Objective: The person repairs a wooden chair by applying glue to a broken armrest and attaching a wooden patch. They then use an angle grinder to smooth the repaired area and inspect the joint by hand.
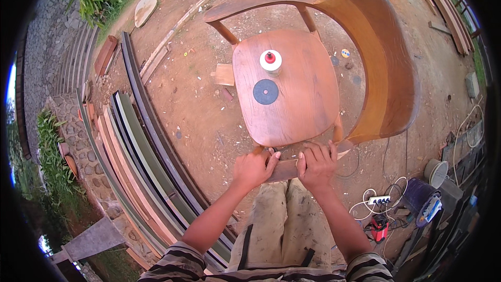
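A brown wooden armchair (308, 115) stands before me, its broad curved backrest (391, 68) on the right. My left hand (254, 169) is closed round the front end of its near armrest (284, 171), thumb on top. Farther back along that armrest, my right hand (317, 165) grips it with bent fingers, close to where it joins the backrest. The undersides of both hands are hidden. On the seat stands a white bottle (275, 65) with a red cap. Beside it lies a flat black cutting disc (265, 92) with a small centre hole. Neither hand touches these two.
Long planks and dark bars (156, 172) lie stacked on the left. A small wood block (224, 74) sits on the dirt ground beyond the seat. At lower right are a power strip (379, 200) with looping cables, a red device (379, 227) and a bucket (435, 173).
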`<control>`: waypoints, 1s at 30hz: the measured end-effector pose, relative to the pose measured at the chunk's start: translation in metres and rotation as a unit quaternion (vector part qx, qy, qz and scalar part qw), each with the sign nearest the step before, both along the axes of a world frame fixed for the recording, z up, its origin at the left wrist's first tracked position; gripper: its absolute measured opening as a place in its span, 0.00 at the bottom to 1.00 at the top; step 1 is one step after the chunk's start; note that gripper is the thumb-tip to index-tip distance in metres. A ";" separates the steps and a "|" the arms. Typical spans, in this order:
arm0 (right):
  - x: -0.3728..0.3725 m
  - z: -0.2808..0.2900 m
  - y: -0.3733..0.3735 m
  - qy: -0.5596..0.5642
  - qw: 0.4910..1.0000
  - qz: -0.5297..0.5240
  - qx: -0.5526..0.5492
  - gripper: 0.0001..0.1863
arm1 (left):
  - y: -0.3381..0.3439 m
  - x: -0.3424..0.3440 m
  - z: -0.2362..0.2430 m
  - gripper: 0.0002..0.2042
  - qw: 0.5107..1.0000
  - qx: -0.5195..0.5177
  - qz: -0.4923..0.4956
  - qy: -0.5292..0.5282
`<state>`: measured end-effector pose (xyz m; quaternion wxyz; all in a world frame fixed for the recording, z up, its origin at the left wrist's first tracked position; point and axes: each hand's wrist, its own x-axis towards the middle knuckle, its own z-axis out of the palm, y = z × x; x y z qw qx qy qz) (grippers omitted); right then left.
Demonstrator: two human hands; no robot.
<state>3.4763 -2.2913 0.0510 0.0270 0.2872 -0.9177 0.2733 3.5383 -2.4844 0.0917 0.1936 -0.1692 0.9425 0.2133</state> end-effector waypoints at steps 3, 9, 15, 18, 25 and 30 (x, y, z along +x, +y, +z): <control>0.044 0.011 -0.003 -0.007 0.999 -0.015 0.043 0.25 | 0.003 0.002 -0.013 0.20 1.000 -0.024 -0.001 0.019; 0.030 -0.022 0.065 -0.010 0.998 -0.023 0.049 0.29 | 0.009 0.004 -0.020 0.22 0.998 -0.050 0.004 0.034; 0.097 -0.037 0.081 -0.169 0.983 -0.033 -0.067 0.29 | 0.040 -0.008 -0.029 0.21 0.995 -0.026 -0.053 0.080; 0.160 -0.048 0.069 -0.299 0.940 -0.034 -0.159 0.24 | 0.087 -0.037 -0.023 0.23 0.978 0.043 -0.144 0.145; 0.203 -0.096 0.071 -0.414 0.788 -0.342 -0.301 0.14 | 0.134 -0.102 -0.050 0.28 0.970 0.213 -0.057 -0.106; 0.183 -0.111 0.073 -0.377 0.738 -0.413 -0.376 0.15 | 0.126 -0.086 -0.047 0.30 0.970 0.222 -0.067 -0.074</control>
